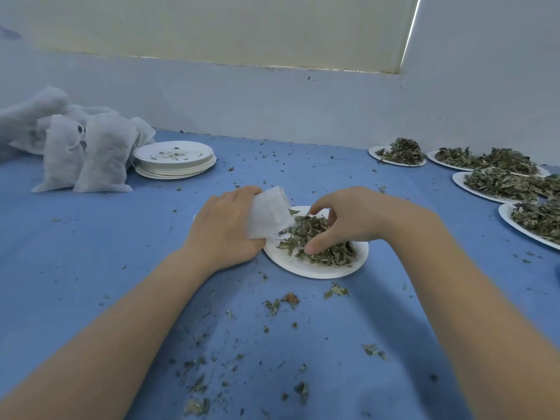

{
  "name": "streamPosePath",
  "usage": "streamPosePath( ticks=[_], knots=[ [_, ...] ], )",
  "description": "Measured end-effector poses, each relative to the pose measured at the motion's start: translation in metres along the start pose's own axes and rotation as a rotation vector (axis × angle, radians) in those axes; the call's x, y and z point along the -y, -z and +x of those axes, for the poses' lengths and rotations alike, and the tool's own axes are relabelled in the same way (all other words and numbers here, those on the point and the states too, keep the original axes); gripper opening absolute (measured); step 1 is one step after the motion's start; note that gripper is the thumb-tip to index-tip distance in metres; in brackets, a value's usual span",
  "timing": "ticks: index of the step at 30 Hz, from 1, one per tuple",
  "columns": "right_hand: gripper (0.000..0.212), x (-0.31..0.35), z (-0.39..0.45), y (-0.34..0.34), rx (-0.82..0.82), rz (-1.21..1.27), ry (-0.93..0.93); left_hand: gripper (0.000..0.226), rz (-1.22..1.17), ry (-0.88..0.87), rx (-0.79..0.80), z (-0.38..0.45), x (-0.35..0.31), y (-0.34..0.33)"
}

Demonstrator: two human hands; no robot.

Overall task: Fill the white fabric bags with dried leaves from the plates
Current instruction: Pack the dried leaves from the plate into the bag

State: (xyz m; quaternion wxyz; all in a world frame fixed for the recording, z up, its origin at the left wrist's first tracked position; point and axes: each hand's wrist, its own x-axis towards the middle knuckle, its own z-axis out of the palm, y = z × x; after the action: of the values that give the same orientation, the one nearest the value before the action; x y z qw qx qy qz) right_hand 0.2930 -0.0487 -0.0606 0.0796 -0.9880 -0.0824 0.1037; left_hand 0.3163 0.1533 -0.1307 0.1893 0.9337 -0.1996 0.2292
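Clawing into the dried leaves (321, 241) on the near plate (318, 269), the right hand (348, 219) has thumb and fingers curled round a clump. Just to its left, the left hand (224, 225) grips the white bag (268, 215), which slants toward the pile, so the short carry runs leftward.

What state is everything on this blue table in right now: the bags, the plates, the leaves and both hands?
Left hand: grips a white bag.
White bag: held at the plate's edge.
Right hand: fingers curled, gathering leaves.
Front plate: partly covered by a leaf pile.
Stacked plates: only crumbs on top.
Filled bags: plump, lying far left.
Plates at right: heaped with leaves.
Blue cloth: strewn with leaf bits.
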Motion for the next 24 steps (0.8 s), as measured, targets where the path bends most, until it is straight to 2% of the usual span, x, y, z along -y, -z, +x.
streamPosePath(
  ticks=[5,9,18,22,24],
  knots=[
    [0.041,0.001,0.009,-0.013,-0.156,-0.008,0.069,0.056,-0.015,-0.008,-0.024,-0.004,0.000,-0.002],
    [0.019,-0.003,0.013,-0.017,-0.196,0.054,0.086,0.058,-0.042,0.016,-0.043,-0.005,0.000,-0.002],
    [0.020,-0.014,0.011,-0.008,-0.370,0.144,0.105,0.059,-0.069,0.074,-0.080,-0.006,0.001,-0.003],
    [0.025,-0.016,0.013,-0.011,-0.293,0.124,0.079,0.057,-0.049,0.058,-0.087,-0.007,0.000,-0.004],
    [0.036,-0.014,0.014,-0.015,-0.233,0.099,0.058,0.056,-0.053,0.068,-0.081,-0.006,0.001,-0.004]
  ],
)
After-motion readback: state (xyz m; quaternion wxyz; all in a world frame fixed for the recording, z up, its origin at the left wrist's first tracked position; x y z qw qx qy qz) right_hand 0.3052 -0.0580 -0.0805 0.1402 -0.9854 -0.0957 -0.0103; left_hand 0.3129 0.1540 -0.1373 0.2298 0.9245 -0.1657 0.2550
